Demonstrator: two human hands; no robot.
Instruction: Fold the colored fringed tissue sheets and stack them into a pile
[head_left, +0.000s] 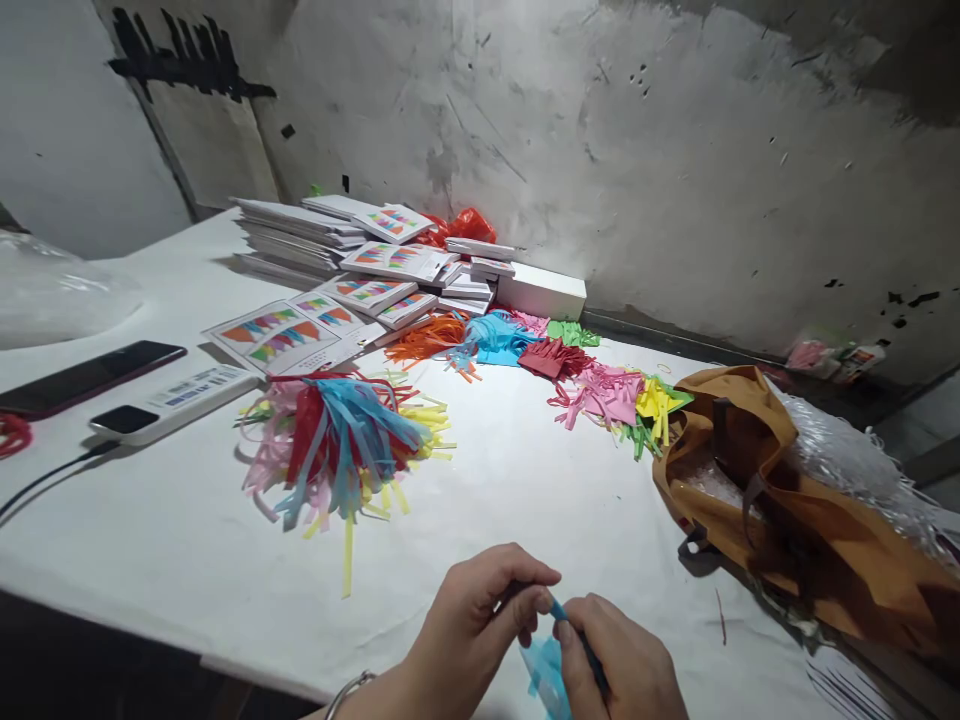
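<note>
Near the table's front edge, my left hand (480,620) and my right hand (622,660) meet over a strip of blue tissue paper (546,668). Both hands are closed, pinching a narrow twisted part of it between thumbs and fingers. Loose blue fringe hangs below, partly hidden by my right hand and cut off by the frame. To the left of my hands lies a pile of tissue tassels (337,440) in blue, red, pink and yellow. Beyond my hands, fringed tissue bundles run in a row: orange (429,338), blue (499,337), dark red (553,357), pink (611,390) and yellow (656,405).
Stacked white packets (397,262) with printed bunting pictures stand at the back, beside a white box (541,292). A phone (90,378) and a white device (176,400) with a cable lie left. An open brown bag (817,530) fills the right side.
</note>
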